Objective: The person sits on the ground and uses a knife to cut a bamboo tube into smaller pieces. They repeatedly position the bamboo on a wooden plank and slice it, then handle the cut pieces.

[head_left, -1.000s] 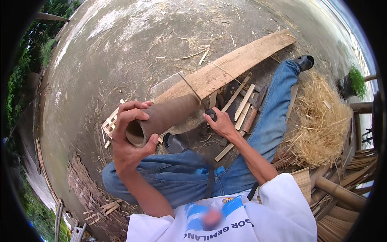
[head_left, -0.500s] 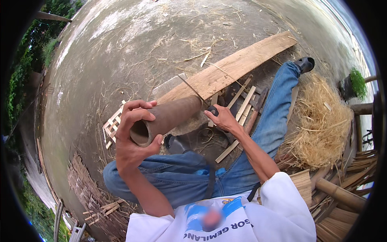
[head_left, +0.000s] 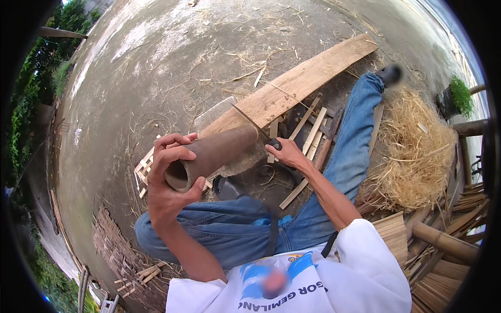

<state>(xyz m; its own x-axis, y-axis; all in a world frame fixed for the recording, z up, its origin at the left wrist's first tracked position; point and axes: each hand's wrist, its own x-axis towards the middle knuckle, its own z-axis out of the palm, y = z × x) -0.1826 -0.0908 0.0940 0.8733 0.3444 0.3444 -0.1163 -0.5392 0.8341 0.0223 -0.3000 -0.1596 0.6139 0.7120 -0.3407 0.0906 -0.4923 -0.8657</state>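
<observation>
My left hand (head_left: 169, 180) is wrapped round the near, open end of a brown bamboo tube (head_left: 216, 151), thumb below and fingers over the top. The tube slants away to the right, its far end over the near end of a wooden plank (head_left: 292, 88). In my right hand (head_left: 289, 154) is the dark handle of a long, thin-bladed knife (head_left: 246, 116). Its blade runs up and left across the tube's far end. Whether the edge touches the rim is hard to tell.
Several bamboo strips (head_left: 313, 135) and a wooden-handled tool (head_left: 331, 138) lie beside my right leg. A heap of pale shavings (head_left: 415, 156) is at the right. Bamboo poles (head_left: 443, 242) are stacked near right. A woven mat (head_left: 117, 245) lies at the left.
The knife and my right hand have shifted slightly to the right and nearer me against the tube's end. My left hand keeps its hold on the bamboo tube.
</observation>
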